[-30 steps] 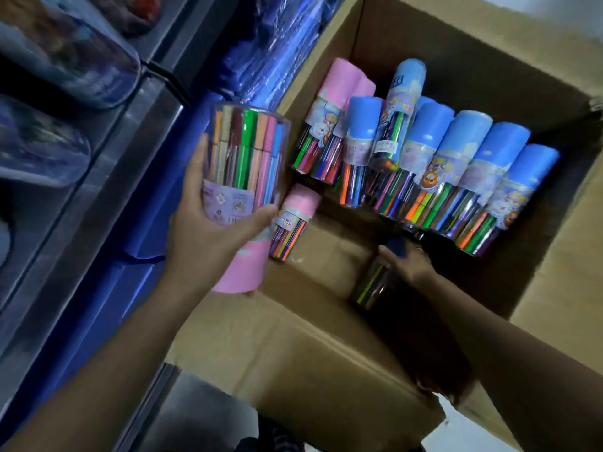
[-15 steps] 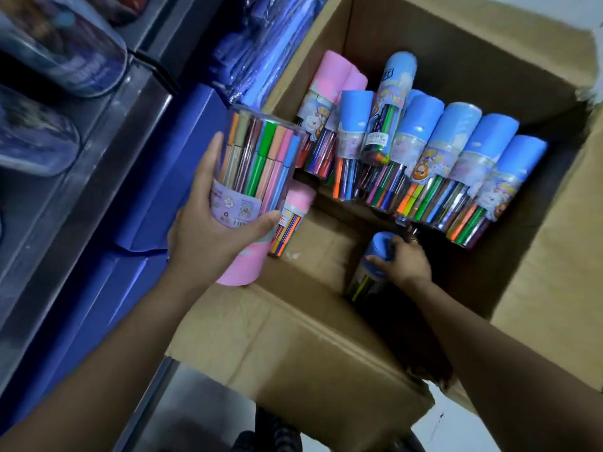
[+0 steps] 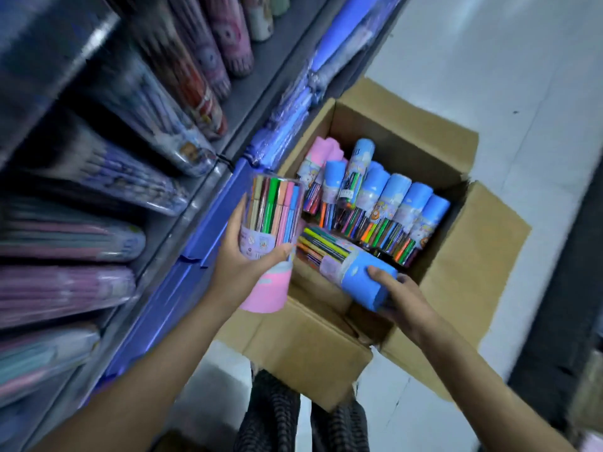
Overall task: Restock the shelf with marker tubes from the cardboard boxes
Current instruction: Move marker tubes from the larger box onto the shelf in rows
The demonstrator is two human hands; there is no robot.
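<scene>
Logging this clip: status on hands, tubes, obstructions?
Left hand grips pink-based marker tube. Right hand grips blue-capped tube above cardboard box. More tubes remain inside. No obstruction seen.

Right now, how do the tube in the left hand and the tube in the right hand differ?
The left hand holds a pink-capped tube roughly upright beside the cardboard box. The right hand holds a blue-capped tube tilted over the box. The left hand grips mid-tube, the right hand grips the cap end. Both are clear tubes of coloured markers.
</scene>
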